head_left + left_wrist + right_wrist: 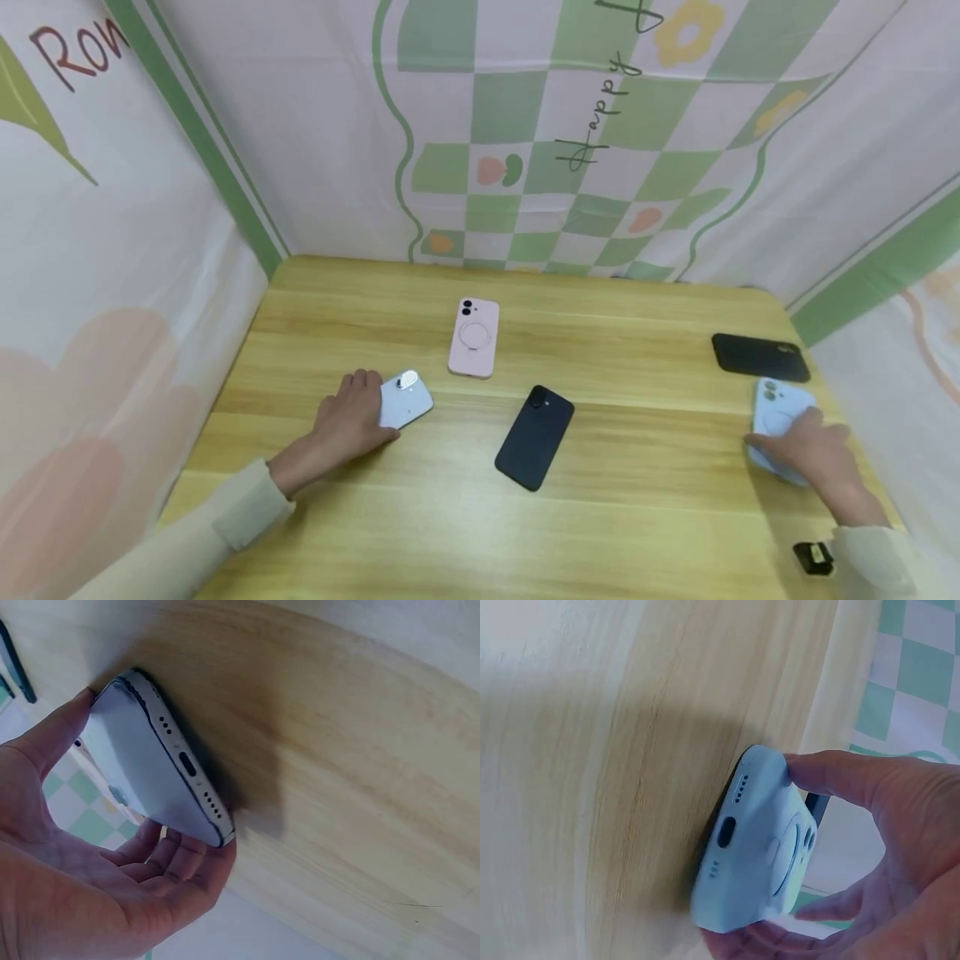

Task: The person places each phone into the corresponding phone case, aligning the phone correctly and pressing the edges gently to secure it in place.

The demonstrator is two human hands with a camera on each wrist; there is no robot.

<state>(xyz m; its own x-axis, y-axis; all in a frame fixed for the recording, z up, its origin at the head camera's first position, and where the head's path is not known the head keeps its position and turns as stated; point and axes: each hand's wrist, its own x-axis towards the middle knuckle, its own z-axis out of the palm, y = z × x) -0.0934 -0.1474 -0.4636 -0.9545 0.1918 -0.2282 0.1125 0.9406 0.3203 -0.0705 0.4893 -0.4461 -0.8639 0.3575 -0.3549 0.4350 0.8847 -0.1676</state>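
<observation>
A wooden table (465,533) seen from above, walled in by green-and-white checked cloth (570,125). At far left, the person's left hand (348,421) lies over a pale blue phone (405,400) that rests on the table; the left wrist view shows the thumb on one long edge and curled fingers (180,859) under the other, so the hand grips it by its sides, with that edge seemingly tipped up a little. Next, toward the back, a pink case (474,337) lies flat and untouched, and just right of centre a black phone (534,435) lies at a slant. At far right, near the table's edge, the right hand (813,454) grips a light blue case (780,417), thumb on one side and fingers (832,904) curled round the other, with a black case (759,357) just behind it. To lift either item cleanly, it seems best to keep the pinch on the long edges, raise it level, and take particular care on the right, where a slip could send the case off the table.
</observation>
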